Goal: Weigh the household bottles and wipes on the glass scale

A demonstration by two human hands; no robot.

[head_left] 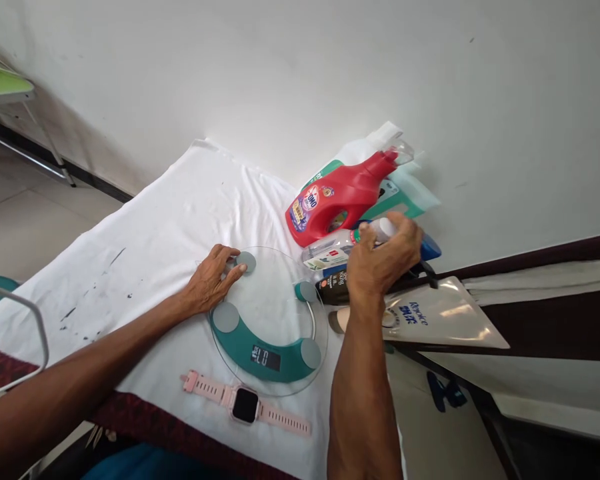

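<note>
A round glass bathroom scale with a teal curved band, grey foot pads and a lit digital display lies on the white cloth. My left hand rests at its far left rim, thumb and fingers apart around one pad. To the right, my right hand closes around the white-capped top of a clear bottle with a green and white label. Beside that bottle stands a red OMO detergent bottle. A dark brown bottle and a white Rejoice bottle are at the near side, partly behind my right arm.
A pink smartwatch lies flat near the cloth's front edge. Green-and-white containers stand behind the red bottle, against the white wall. A green-topped table is at far left. Dark slippers lie on the floor at right.
</note>
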